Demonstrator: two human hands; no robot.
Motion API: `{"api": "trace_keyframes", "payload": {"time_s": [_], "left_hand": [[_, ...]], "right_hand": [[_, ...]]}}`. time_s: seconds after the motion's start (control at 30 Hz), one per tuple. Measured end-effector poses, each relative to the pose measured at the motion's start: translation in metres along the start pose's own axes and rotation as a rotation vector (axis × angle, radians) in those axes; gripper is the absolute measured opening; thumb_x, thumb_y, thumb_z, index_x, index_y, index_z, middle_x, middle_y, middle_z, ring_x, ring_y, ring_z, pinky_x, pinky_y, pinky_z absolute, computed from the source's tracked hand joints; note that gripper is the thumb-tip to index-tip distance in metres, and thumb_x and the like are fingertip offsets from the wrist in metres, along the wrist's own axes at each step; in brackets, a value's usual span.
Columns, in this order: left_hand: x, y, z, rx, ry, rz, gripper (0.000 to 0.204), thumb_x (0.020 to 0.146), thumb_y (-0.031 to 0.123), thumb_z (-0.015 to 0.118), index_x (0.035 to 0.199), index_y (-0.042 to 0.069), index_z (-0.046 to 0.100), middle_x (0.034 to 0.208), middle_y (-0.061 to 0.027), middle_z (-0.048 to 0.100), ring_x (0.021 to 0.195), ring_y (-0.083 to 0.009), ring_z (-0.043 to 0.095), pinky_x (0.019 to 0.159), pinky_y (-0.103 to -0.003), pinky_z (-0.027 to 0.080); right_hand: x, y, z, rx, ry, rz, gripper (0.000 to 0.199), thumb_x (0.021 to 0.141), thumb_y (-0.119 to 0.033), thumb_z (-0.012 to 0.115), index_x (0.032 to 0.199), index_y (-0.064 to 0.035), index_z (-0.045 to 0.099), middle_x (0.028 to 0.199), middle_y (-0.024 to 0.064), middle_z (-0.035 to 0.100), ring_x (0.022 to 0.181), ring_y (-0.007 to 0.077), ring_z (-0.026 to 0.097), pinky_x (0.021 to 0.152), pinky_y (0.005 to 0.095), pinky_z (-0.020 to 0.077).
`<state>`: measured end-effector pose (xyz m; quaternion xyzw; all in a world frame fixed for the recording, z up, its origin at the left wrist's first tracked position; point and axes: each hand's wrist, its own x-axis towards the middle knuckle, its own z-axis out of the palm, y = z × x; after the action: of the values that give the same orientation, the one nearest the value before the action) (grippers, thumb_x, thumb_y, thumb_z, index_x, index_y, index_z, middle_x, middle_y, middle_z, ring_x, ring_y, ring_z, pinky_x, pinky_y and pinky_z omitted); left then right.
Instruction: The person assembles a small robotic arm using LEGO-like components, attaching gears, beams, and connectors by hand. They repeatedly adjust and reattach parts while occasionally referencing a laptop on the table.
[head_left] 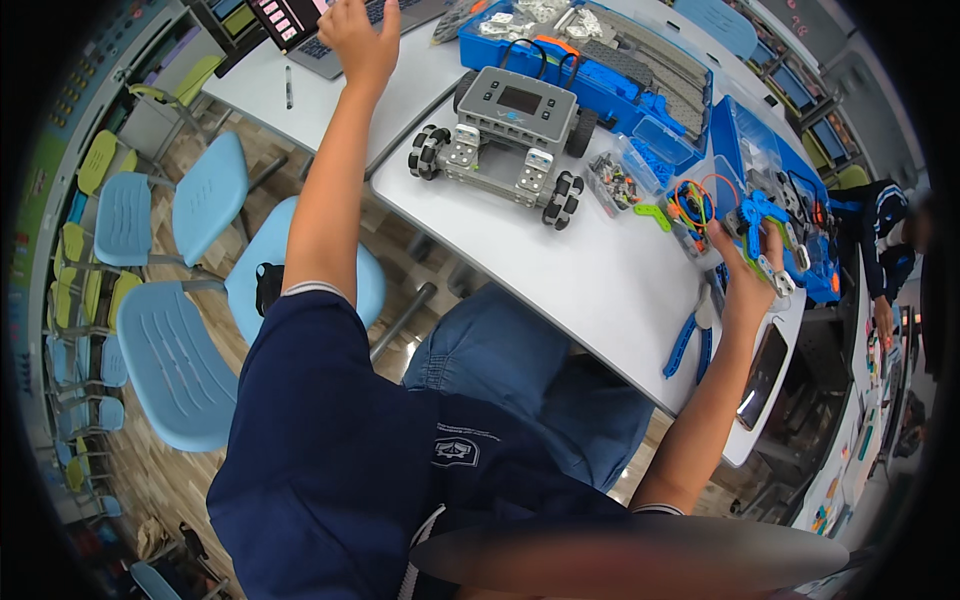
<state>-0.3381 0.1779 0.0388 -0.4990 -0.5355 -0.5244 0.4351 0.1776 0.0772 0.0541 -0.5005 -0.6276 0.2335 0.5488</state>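
At the upper edge my left hand (pixel 356 42) is raised over a laptop (pixel 330 58), thumb apart from the fingers and nothing visible in it. The fingertips are partly cut off by the frame. On the right, my right hand (pixel 742 275) is closed around a small plastic building-kit assembly (pixel 762 222) with blue, green and white parts, held above the table. A grey wheeled robot (pixel 505 140) with a screen-fronted control box stands on the white table (pixel 560 275) between my arms. Clear boxes of small parts (pixel 612 183) sit between it and my right hand.
Large blue bins (pixel 640 100) of kit parts line the table's far side. Blue curved strips (pixel 682 345) and a phone (pixel 764 375) lie near its right edge. A pen (pixel 289 88) rests by the laptop. Blue chairs (pixel 175 350) stand at left; another person (pixel 885 240) is at far right.
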Motion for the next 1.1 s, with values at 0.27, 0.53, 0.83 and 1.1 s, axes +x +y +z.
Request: {"api": "trace_keyframes", "payload": {"time_s": [0.27,0.53,0.83,1.1], "left_hand": [[-0.023,0.180,-0.166,-0.453,-0.055,0.038,0.024,0.084,0.008,0.067,0.109,0.006,0.067,0.107,-0.0052,0.070,0.101,-0.0235,0.058,0.095,-0.037,0.037],[-0.070,0.284,-0.202,-0.939,-0.531,-0.006,0.031,0.081,0.010,0.073,0.111,0.005,0.066,0.107,-0.0074,0.067,0.101,-0.0262,0.058,0.090,-0.038,0.045],[-0.096,0.312,-0.195,-1.087,-0.915,-0.323,0.079,0.081,0.019,0.079,0.146,0.002,0.037,0.139,-0.0165,0.048,0.126,-0.0329,0.049,0.107,-0.042,0.042],[-0.100,0.315,-0.173,-1.275,-1.084,-0.392,0.080,0.078,0.014,0.083,0.146,0.005,0.041,0.137,-0.0165,0.052,0.119,-0.0267,0.059,0.102,-0.038,0.050]], "right_hand": [[-0.005,-0.015,-0.003,0.088,-0.075,0.035,0.048,0.072,-0.007,0.087,0.112,0.0009,0.062,0.105,0.0062,0.067,0.095,0.0143,0.063,0.088,0.0269,0.0480],[-0.030,-0.028,-0.011,0.164,-0.230,0.155,0.063,0.064,-0.004,0.091,0.119,0.0016,0.060,0.109,0.0070,0.065,0.100,0.0161,0.062,0.091,0.0290,0.0478],[-0.075,-0.012,-0.020,0.152,-0.549,0.183,0.073,0.059,0.009,0.086,0.126,0.0025,0.057,0.119,0.0108,0.065,0.111,0.0197,0.061,0.099,0.0350,0.0482],[-0.072,0.007,-0.030,0.230,-0.715,0.297,0.073,0.064,0.017,0.074,0.133,-0.0005,0.056,0.130,0.0102,0.061,0.120,0.0227,0.059,0.095,0.0338,0.0538]]}}
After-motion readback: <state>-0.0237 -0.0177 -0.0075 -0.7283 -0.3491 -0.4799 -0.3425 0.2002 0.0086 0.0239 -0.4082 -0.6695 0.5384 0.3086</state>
